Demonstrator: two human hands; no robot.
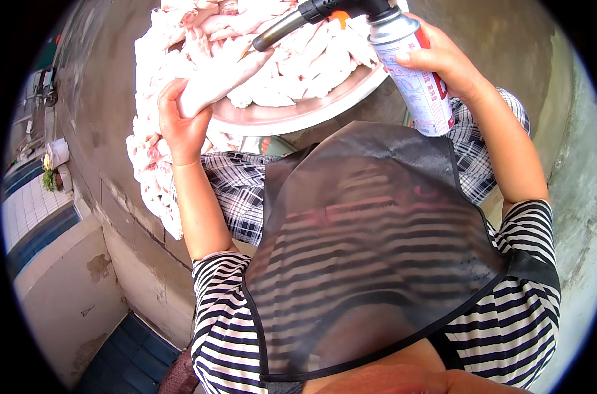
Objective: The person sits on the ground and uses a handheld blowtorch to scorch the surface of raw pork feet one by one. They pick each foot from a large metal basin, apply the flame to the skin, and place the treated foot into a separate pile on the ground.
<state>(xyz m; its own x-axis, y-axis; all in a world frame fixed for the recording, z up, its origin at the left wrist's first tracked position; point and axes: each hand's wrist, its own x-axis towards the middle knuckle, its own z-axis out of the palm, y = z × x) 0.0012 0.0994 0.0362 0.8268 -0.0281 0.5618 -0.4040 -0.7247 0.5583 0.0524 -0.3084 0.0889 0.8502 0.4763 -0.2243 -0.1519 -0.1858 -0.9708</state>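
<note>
My left hand (182,123) grips the thick end of a pale pig's trotter (224,81), which slants up to the right. Around the neck of a gas canister (416,91) is wrapped my right hand (446,59). A black blowtorch head (335,9) with an orange trigger tops the canister. Its metal nozzle (283,30) points down-left, close over the trotter's far end; no flame can be made out in the glare. Below it, a wide metal basin (298,123) holds many more trotters (323,64).
A heap of pale trotters (153,167) lies left of the basin, overexposed in places. My knees in checked trousers (239,197) flank a translucent dark apron (377,197). Concrete ground (96,98) surrounds the basin. A peeling low wall (76,261) stands at left.
</note>
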